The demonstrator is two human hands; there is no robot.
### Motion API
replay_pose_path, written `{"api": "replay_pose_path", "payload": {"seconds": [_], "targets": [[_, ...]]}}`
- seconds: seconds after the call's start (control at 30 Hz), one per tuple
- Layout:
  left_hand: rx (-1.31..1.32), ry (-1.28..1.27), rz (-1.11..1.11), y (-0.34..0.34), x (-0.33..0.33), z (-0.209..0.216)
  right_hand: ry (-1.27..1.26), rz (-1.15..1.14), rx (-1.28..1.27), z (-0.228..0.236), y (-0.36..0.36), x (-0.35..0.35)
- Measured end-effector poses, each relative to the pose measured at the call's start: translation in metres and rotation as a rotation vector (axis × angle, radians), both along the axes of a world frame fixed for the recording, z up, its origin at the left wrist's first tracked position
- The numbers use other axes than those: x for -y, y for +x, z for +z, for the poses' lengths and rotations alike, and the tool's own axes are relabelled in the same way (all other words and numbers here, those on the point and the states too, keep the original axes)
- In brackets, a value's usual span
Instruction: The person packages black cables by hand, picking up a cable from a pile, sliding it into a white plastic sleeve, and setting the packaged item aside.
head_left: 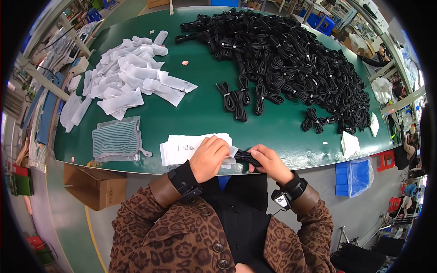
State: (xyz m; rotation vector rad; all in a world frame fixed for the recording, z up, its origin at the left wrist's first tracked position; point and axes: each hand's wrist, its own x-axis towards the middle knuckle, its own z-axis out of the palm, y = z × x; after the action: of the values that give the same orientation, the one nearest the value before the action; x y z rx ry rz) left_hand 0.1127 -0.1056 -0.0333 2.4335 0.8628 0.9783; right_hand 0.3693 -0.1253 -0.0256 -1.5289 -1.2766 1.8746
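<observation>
Near the front edge of the green table, my right hand (265, 159) is closed around a bundled black cable (246, 157). One end of that bundle meets the opening of a white paper-like sleeve (232, 151). My left hand (210, 156) pinches this sleeve, its fingertips close to the cable. Under and beside my left hand lies a stack of flat white sleeves (176, 149) with small dark print. How far the cable sits inside the sleeve is hidden by my left fingers.
A large heap of bundled black cables (291, 59) covers the table's far right. White filled sleeves (129, 73) are piled at the far left. A bagged striped cloth (116, 139) lies near left. Below the table stand a cardboard box (98, 184) and a blue bin (353, 177).
</observation>
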Motion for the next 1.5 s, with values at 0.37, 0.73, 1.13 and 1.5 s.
{"api": "replay_pose_path", "payload": {"seconds": [0.37,0.73,1.13,1.5], "targets": [[0.163,-0.126,0.053,0.002,-0.011,0.018,1.118,0.029,0.177,0.006,-0.03,-0.005],[0.484,-0.559,-0.043,-0.01,-0.026,0.036,1.032,-0.067,-0.203,0.023,-0.048,-0.021],[0.775,-0.851,-0.092,-0.032,-0.058,0.045,1.136,0.091,-0.001,0.038,-0.05,-0.042],[0.892,-0.897,-0.053,-0.038,-0.069,0.053,0.801,-0.02,-0.306,0.033,-0.053,-0.055]]}}
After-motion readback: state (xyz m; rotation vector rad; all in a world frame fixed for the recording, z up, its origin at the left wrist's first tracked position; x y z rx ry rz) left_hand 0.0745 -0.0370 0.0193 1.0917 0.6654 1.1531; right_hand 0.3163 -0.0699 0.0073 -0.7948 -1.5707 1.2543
